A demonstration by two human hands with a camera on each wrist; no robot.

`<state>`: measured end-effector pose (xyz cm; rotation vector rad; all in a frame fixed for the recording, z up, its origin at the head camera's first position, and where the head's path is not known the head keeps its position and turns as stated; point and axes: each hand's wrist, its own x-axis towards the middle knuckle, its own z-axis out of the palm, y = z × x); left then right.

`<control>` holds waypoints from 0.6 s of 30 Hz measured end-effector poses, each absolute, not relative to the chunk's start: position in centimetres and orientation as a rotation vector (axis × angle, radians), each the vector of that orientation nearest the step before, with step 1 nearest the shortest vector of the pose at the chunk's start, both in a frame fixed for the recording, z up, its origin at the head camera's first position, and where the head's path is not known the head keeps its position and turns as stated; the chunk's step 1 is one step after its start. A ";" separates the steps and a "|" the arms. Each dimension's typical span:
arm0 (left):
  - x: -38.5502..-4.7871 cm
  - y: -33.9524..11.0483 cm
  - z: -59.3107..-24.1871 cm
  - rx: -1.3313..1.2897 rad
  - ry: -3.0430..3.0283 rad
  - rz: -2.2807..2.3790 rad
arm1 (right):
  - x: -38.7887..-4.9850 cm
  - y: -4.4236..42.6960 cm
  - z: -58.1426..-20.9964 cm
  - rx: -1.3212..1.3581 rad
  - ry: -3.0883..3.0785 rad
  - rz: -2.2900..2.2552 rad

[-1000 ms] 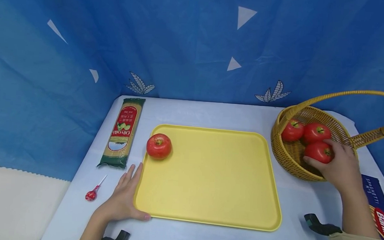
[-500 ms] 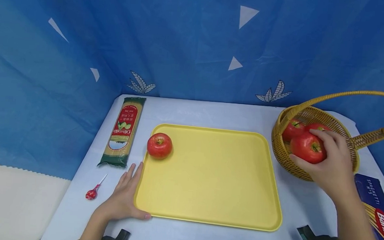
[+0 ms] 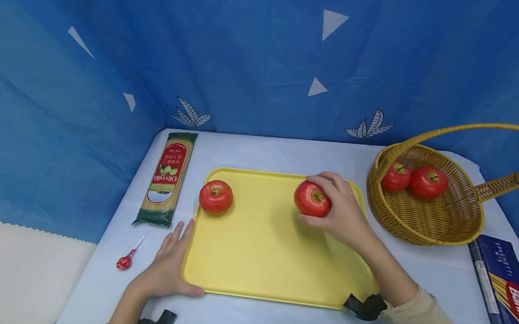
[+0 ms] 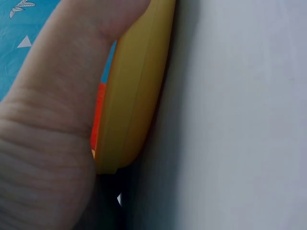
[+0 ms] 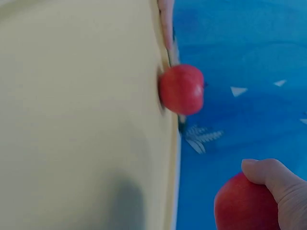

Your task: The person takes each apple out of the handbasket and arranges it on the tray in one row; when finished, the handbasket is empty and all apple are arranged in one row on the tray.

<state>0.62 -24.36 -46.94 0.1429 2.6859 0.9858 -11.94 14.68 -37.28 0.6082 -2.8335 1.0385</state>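
Observation:
In the head view my right hand point(image 3: 342, 213) grips a red apple point(image 3: 312, 199) above the right part of the yellow tray point(image 3: 263, 260); a shadow falls on the tray beneath. The right wrist view shows the thumb over this held apple point(image 5: 247, 203). Another red apple point(image 3: 215, 197) sits at the tray's upper left corner. My left hand point(image 3: 168, 267) rests at the tray's lower left corner, fingers spread along the left edge and thumb at the front edge. Seen close in the left wrist view, the tray's rim point(image 4: 139, 91) is beside the hand.
A wicker basket point(image 3: 437, 222) with a tall handle holds two red apples point(image 3: 428, 182) at the right. In front of it lies a blue spaghetti box point(image 3: 506, 287). Left of the tray are a pasta packet point(image 3: 166, 179) and a red lollipop point(image 3: 124, 261). A blue cloth point(image 3: 256, 59) hangs behind.
My right hand has lifted one apple out of the basket and carried it left over the tray. My left hand has stayed at the tray's corner.

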 end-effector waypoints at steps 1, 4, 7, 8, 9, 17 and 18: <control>0.7 -24.4 -46.9 0.147 2.690 0.986 | -12.3 13.8 -37.6 0.623 -2.851 1.053; 0.7 -24.4 -46.9 0.158 2.700 0.982 | -13.1 11.2 -38.5 0.668 -2.898 1.083; 0.7 -24.4 -46.9 0.154 2.701 0.970 | -13.8 8.8 -39.4 0.703 -2.921 1.108; 0.7 -24.4 -46.8 0.153 2.701 0.967 | -14.0 8.1 -39.8 0.716 -2.927 1.108; 0.7 -24.4 -46.8 0.152 2.700 0.963 | -14.2 7.5 -40.0 0.731 -2.931 1.109; 0.7 -24.2 -46.5 0.135 2.689 0.950 | -14.7 3.8 -41.5 0.821 -2.994 1.090; 0.7 -24.2 -46.5 0.135 2.689 0.949 | -14.8 3.5 -41.7 0.818 -3.002 1.101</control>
